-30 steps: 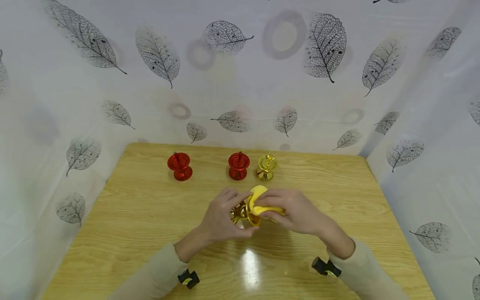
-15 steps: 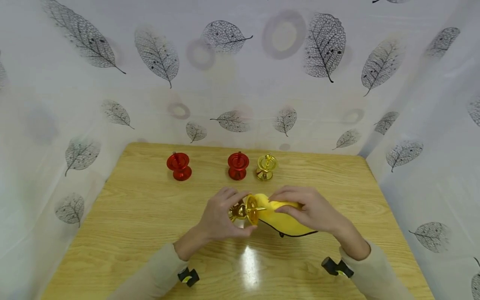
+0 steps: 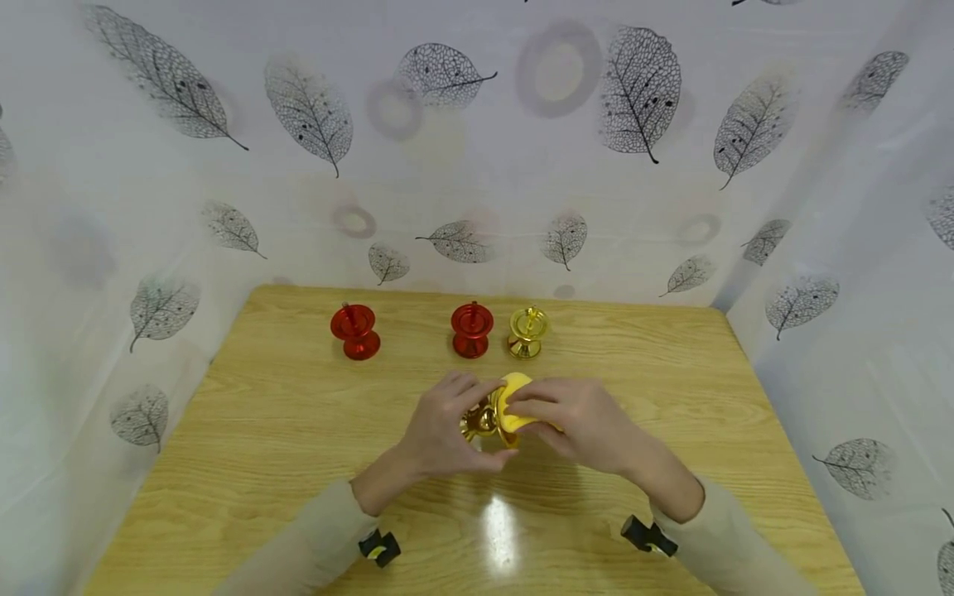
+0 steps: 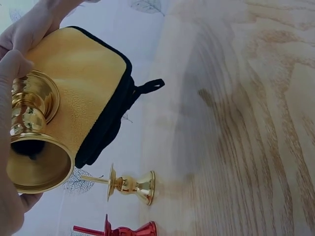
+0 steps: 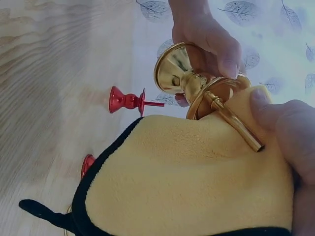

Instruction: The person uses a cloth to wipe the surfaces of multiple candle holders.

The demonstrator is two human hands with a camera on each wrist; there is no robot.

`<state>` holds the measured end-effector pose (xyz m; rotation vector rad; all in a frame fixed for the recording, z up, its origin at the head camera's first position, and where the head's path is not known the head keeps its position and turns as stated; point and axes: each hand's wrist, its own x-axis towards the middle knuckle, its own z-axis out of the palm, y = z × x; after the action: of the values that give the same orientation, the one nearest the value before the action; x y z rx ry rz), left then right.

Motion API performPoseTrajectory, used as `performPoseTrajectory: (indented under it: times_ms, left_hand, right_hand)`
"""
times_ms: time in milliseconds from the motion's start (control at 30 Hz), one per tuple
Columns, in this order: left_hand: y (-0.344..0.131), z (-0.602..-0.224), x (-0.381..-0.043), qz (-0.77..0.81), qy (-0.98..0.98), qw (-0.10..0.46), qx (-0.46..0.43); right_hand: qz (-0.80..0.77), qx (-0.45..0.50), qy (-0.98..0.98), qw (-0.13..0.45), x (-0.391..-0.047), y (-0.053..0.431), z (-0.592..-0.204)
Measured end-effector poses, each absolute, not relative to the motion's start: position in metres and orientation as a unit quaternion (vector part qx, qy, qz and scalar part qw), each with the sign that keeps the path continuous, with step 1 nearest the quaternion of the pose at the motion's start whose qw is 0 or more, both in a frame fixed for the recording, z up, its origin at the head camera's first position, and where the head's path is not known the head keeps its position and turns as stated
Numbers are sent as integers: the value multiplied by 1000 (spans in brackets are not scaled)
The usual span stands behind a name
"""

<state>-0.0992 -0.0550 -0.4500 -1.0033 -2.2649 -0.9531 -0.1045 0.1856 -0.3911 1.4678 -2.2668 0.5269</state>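
Observation:
My left hand (image 3: 440, 430) grips a shiny gold candlestick (image 3: 486, 420), tilted on its side with its dish towards the right. In the right wrist view, a thin gold tube (image 5: 238, 128) sticks out from the dish, over the cloth. My right hand (image 3: 589, 422) pinches a yellow cloth (image 5: 197, 167) with black edging and presses it to the dish. In the left wrist view, the cloth hangs behind the candlestick's dish, and its black loop (image 4: 149, 87) dangles free. The fingers of the right hand hide part of the dish in the head view.
Along the back of the wooden table (image 3: 298, 463) stand a red candlestick (image 3: 355, 331) at left, another red candlestick (image 3: 472, 329) near the middle and a smaller-looking gold candlestick (image 3: 527, 331) beside it. A leaf-patterned curtain (image 3: 477, 165) surrounds the table's back and sides.
Half a second ago the right hand was farther right, with the cloth spread and the tube exposed. It has moved back left onto the dish. The left hand has stayed nearly still.

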Motion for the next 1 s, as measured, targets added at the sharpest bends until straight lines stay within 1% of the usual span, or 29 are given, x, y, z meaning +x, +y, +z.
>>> performPoseTrajectory:
  times_ms: [100,267,533,633,800,900,1000]
  left_hand:
    - [-56,-450,-99,-348,-830,234,-367]
    - [-57,-451,-101,-349,-830,232,-369]
    - [-62,-453,-101,-342,-839,226,-357]
    - [-62,-453,-100,-338,-840,227,-358]
    - [-63,-455,-99,-356,-833,231,-356]
    - [-63,-456,-99,-389,-823,228,-346]
    - [-64,-454,-98,-430,-815,217,-323]
  right_hand:
    - [169,527,-808,202,-104,185,-392]
    - [181,529,-808,185,-106,191,-393]
    - [293,513,-792,154,-109,211,-389]
    - [329,499,-791,133,-108,217,-390]
    - [408,425,-802,97,-104,224,-397]
    - [481,362,-792,105,-101,225,-405]
    - [550,315,-761,138,-101,221,-416]
